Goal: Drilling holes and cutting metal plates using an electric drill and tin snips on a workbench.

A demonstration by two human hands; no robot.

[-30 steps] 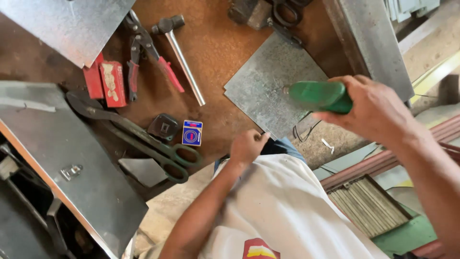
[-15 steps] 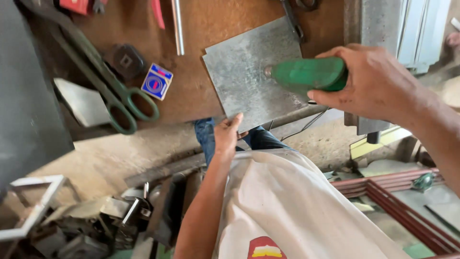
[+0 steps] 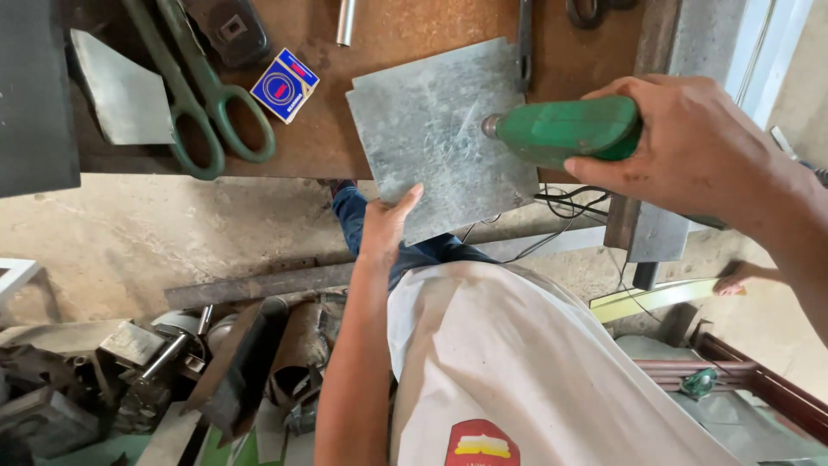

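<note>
Here, in the head view, drilling or grinding work on a grey metal sheet, judging by the tool's nose set against its face. Sheet flat on the rusty brown tabletop, near corner hanging out past the front edge, over the knees. Right hand wrapped round a green power tool, fingers clenched tight on the body, metal tip touching the sheet near its right side. Left hand at the overhanging lower edge of the sheet, fingers half open and straight, thumb up against the edge, steadying rather than gripping; whether anything is pinched underneath cannot be told. Step in hand, by the look of it: tool placed on its spot, plate braced. Next move calling for firm downward pressure from the right hand and a solid hold from the left, since an overhanging plate may spin or lift.

Further left on the tabletop, well apart from the sheet: green-handled tin snips, a small blue and red box just beside their loops, a cut scrap of sheet metal, and the end of a metal tube at the top edge. Below, concrete floor with scrap metal.
</note>
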